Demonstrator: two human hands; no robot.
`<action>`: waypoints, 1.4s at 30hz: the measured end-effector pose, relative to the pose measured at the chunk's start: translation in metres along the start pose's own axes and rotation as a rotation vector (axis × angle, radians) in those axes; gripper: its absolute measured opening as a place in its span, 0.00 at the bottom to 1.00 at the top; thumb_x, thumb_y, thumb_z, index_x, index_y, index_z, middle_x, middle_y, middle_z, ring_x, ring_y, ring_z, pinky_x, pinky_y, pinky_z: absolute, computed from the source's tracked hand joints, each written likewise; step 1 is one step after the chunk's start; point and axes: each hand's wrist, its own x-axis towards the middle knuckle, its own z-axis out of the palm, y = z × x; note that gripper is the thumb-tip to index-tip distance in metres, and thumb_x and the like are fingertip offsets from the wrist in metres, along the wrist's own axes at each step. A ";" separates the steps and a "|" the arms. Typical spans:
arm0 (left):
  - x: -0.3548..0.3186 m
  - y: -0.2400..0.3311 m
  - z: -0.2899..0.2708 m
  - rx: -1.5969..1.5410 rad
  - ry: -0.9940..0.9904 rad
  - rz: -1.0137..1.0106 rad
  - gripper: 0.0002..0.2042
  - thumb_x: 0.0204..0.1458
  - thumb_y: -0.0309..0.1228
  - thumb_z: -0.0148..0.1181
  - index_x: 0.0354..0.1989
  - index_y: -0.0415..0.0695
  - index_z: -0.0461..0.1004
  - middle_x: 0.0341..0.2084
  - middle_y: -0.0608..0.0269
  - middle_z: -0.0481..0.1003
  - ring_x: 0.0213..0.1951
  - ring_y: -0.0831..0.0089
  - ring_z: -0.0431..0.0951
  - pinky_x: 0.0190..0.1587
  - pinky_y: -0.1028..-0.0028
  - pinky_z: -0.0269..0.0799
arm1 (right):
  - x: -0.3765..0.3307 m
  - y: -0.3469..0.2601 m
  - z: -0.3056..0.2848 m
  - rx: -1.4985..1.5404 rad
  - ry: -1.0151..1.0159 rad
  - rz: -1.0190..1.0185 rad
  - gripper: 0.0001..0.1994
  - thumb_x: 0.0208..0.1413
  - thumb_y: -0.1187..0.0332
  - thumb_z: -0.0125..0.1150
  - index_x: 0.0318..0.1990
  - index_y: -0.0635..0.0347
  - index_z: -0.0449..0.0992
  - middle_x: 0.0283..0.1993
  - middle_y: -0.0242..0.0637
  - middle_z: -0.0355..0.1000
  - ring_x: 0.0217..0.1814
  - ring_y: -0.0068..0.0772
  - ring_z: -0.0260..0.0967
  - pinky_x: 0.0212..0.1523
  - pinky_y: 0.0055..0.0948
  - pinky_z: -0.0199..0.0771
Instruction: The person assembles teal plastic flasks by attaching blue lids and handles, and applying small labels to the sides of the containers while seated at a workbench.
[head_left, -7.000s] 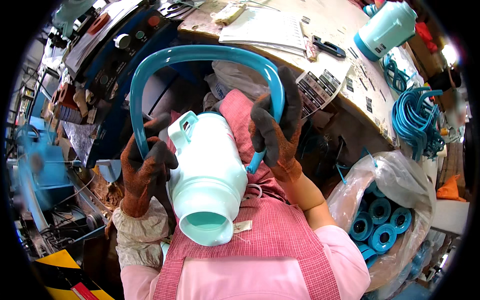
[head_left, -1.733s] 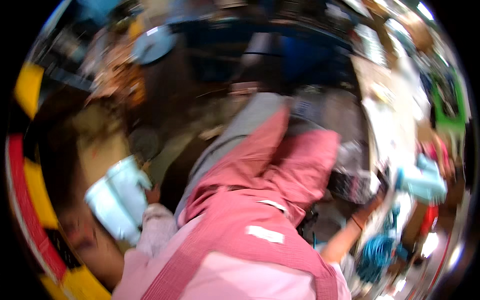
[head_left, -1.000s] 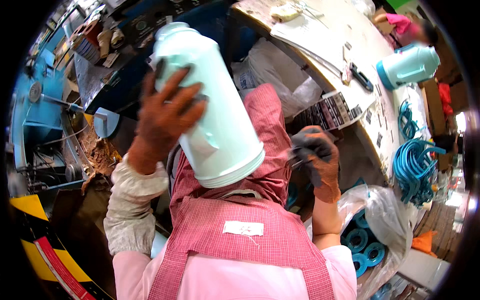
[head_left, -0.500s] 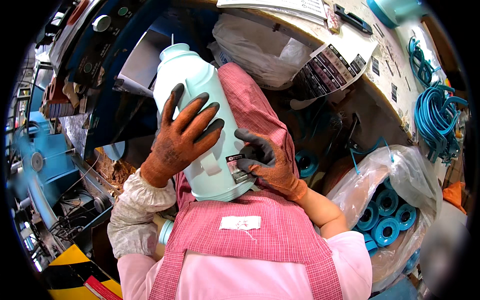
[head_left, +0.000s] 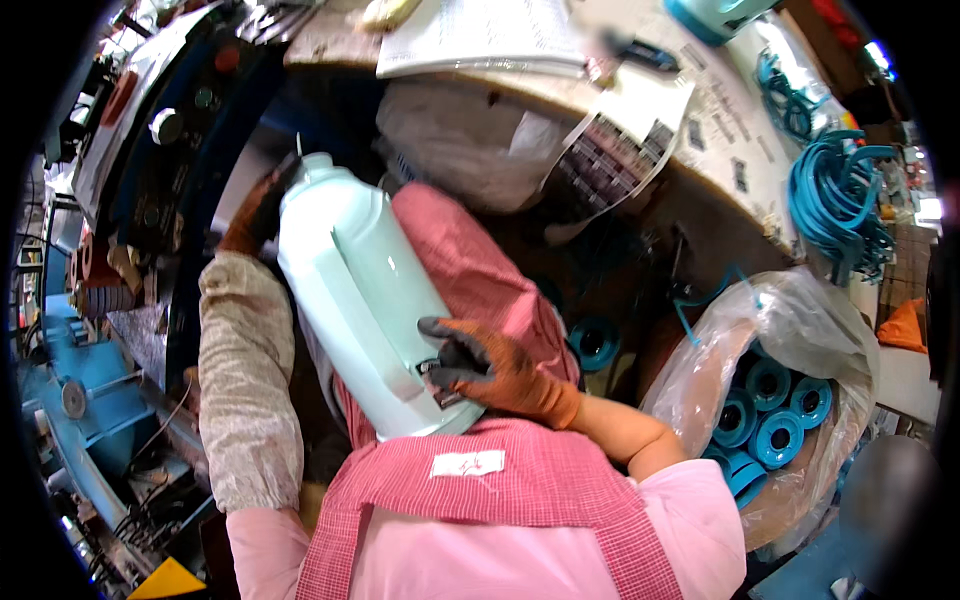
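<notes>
A pale mint-green thermos jug (head_left: 400,270) lies tilted across my lap, its neck pointing away to the upper left and its long handle (head_left: 365,310) facing up. My right hand (head_left: 505,375), in an orange and dark grey glove, is curled against the jug's lower right side. Its thumb and fingers are around a small dark label (head_left: 445,398), partly covering it. Gloved the same way, my left hand (head_left: 258,212) is beyond the jug's left shoulder, close to the neck. Its fingers are blurred and partly hidden, so whether they hold anything cannot be told.
A sheet of dark labels (head_left: 615,160) hangs over the workbench edge (head_left: 740,195). To the right, a clear plastic bag (head_left: 690,370) holds several blue ring-shaped parts, below a bundle of teal straps (head_left: 835,195). Blue machinery (head_left: 95,385) stands at the left.
My left hand has moved off the jug's front to beside its neck. The jug has turned so that its handle shows. My right hand stays by the label; the whole view has shifted.
</notes>
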 end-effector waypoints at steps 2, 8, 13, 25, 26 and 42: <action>-0.006 -0.003 -0.001 0.766 -0.119 0.453 0.22 0.52 0.21 0.50 0.57 0.41 0.60 0.46 0.49 0.71 0.44 0.62 0.74 0.48 0.68 0.70 | 0.004 -0.006 -0.004 -0.254 0.065 -0.047 0.28 0.44 0.64 0.67 0.54 0.58 0.65 0.47 0.42 0.67 0.44 0.35 0.69 0.45 0.31 0.69; -0.087 0.078 0.027 -0.191 0.232 0.166 0.13 0.54 0.29 0.52 0.46 0.38 0.69 0.41 0.55 0.71 0.40 0.69 0.73 0.43 0.73 0.70 | -0.005 0.048 -0.097 -0.551 0.089 -0.134 0.16 0.46 0.68 0.61 0.44 0.59 0.72 0.44 0.43 0.69 0.47 0.44 0.67 0.48 0.33 0.67; -0.208 0.228 0.065 0.658 0.382 0.810 0.11 0.51 0.37 0.52 0.29 0.41 0.72 0.32 0.55 0.72 0.38 0.62 0.73 0.43 0.62 0.68 | 0.090 0.081 -0.153 -0.689 0.344 -0.239 0.15 0.47 0.66 0.59 0.43 0.61 0.73 0.45 0.47 0.71 0.48 0.46 0.68 0.49 0.33 0.67; -0.205 0.236 0.082 1.216 0.057 0.741 0.13 0.37 0.41 0.63 0.20 0.45 0.70 0.22 0.57 0.71 0.22 0.63 0.70 0.27 0.70 0.65 | 0.272 0.225 -0.183 -1.079 0.178 0.420 0.25 0.45 0.55 0.57 0.49 0.62 0.69 0.40 0.52 0.72 0.42 0.50 0.71 0.43 0.43 0.71; -0.186 0.235 0.077 1.126 0.126 0.721 0.13 0.39 0.41 0.63 0.25 0.44 0.72 0.24 0.57 0.71 0.29 0.62 0.72 0.34 0.68 0.67 | 0.270 0.233 -0.194 -1.097 0.167 0.418 0.23 0.46 0.56 0.56 0.47 0.61 0.70 0.39 0.51 0.73 0.41 0.50 0.72 0.42 0.43 0.71; -0.117 0.329 0.058 1.554 0.930 1.410 0.11 0.45 0.27 0.63 0.36 0.39 0.70 0.28 0.52 0.71 0.30 0.57 0.72 0.36 0.61 0.70 | 0.269 0.246 -0.217 -1.036 0.225 0.351 0.16 0.51 0.61 0.48 0.46 0.51 0.72 0.50 0.50 0.68 0.52 0.46 0.66 0.51 0.44 0.65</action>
